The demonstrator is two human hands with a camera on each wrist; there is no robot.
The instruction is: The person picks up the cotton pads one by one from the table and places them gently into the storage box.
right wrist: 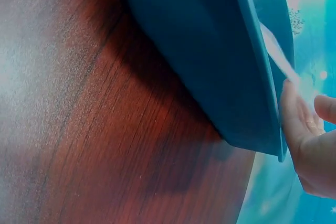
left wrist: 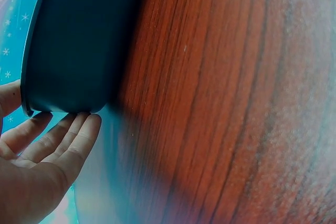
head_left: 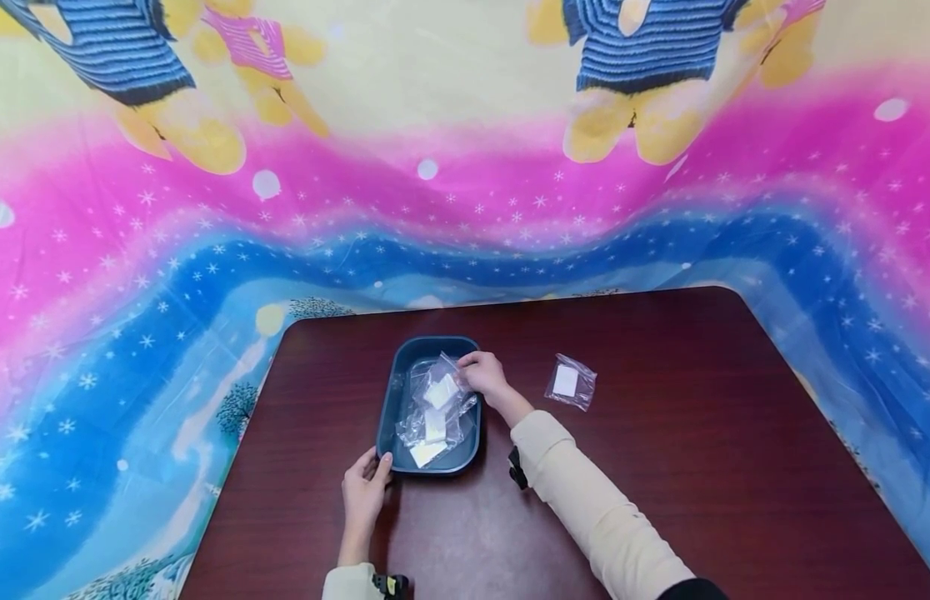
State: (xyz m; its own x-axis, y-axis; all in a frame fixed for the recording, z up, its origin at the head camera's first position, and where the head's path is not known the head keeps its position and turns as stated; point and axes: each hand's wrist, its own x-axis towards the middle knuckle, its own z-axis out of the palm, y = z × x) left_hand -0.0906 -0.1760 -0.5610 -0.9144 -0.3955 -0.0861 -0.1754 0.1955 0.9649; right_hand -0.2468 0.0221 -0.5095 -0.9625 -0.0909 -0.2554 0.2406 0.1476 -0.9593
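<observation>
A dark blue-green tray point(head_left: 391, 408) sits on the table, holding several clear zip bags point(head_left: 435, 422) with white pieces inside. At its near left corner is my left hand point(head_left: 365, 486); the thumb lies at the rim while the fingers point(left wrist: 79, 142) press the outer wall, gripping the tray. My right hand point(head_left: 483, 375) reaches over the far right rim and pinches a clear plastic bag point(head_left: 448, 367) above the others. In the right wrist view, a white edge point(right wrist: 278, 51) shows inside the tray beyond the right hand point(right wrist: 315, 145).
Another clear bag point(head_left: 573, 382) with a white square lies on the table to the right of the tray. The dark red-brown wooden table point(head_left: 697, 433) has rounded far corners. Behind it hangs a colourful printed cloth point(head_left: 472, 200), reaching down along the table's sides.
</observation>
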